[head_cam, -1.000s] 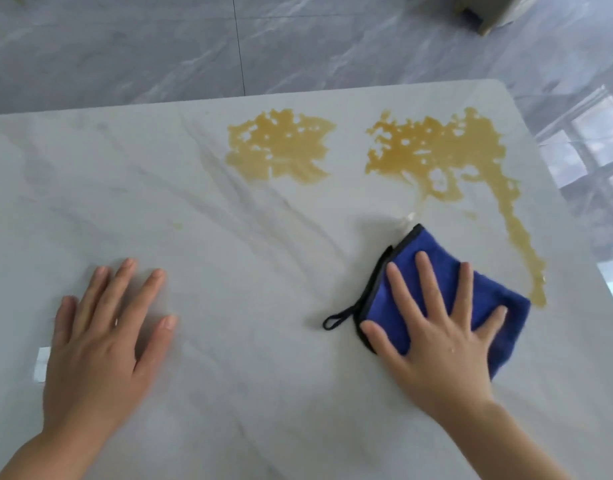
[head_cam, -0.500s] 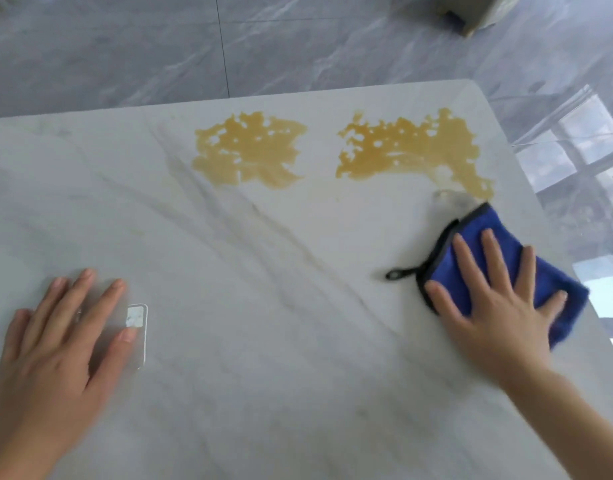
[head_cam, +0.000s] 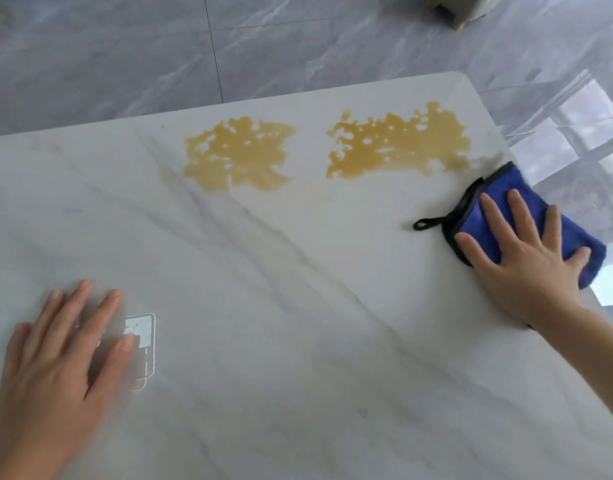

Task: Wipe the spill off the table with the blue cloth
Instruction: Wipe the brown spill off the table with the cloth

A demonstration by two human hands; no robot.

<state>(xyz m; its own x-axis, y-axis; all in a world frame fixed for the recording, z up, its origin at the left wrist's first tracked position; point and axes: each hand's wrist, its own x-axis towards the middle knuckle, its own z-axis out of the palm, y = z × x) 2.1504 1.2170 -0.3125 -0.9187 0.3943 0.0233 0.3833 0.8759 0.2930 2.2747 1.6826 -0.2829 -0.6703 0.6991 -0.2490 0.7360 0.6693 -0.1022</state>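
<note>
Blue cloth [head_cam: 499,188] now further right; far corner [head_cam: 502,161] motion-blurred.

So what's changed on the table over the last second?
The right hand pushed the blue cloth rightward to the table edge, clearing the spill's trailing streak. Both yellow puddles, left and right, remain; the left hand still lies flat.

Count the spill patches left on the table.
2. One patch lies mid-table near the far edge; the other patch lies to its right, its right end just beyond the cloth. None looks hidden.
</note>
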